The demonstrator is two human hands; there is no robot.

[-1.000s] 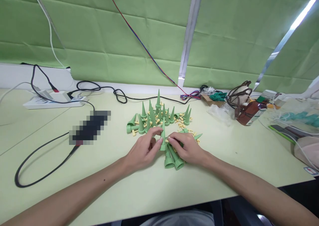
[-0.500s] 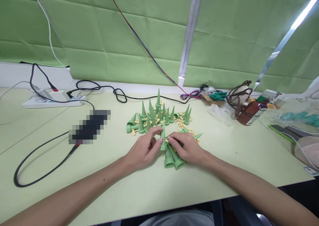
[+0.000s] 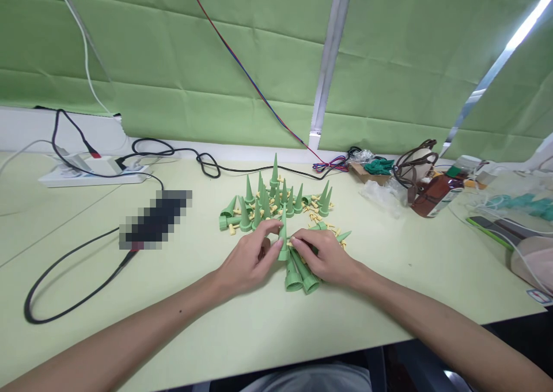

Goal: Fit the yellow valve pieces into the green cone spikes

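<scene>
Between its thumb and index finger, my left hand [image 3: 249, 255] grips a green plastic spike [image 3: 283, 239], which stands point up. At the spike's right side, my right hand [image 3: 326, 255] pinches a small yellow peg [image 3: 290, 243] against it; the fingers hide most of the peg. Two loose green spikes [image 3: 294, 279] lie under my right hand, their open ends toward me. Behind my hands, a cluster of green spikes [image 3: 244, 216] stands and lies together, with small yellow pegs [image 3: 317, 212] scattered among them.
Left of my hands lies a blurred dark device [image 3: 153, 222] with a black cable. Farther back is a white power strip [image 3: 93, 176]. On the right are a brown bottle [image 3: 438, 196], clear plastic wrapping [image 3: 380, 197] and an open cardboard box [image 3: 369, 174]. The table's front edge runs below my arms.
</scene>
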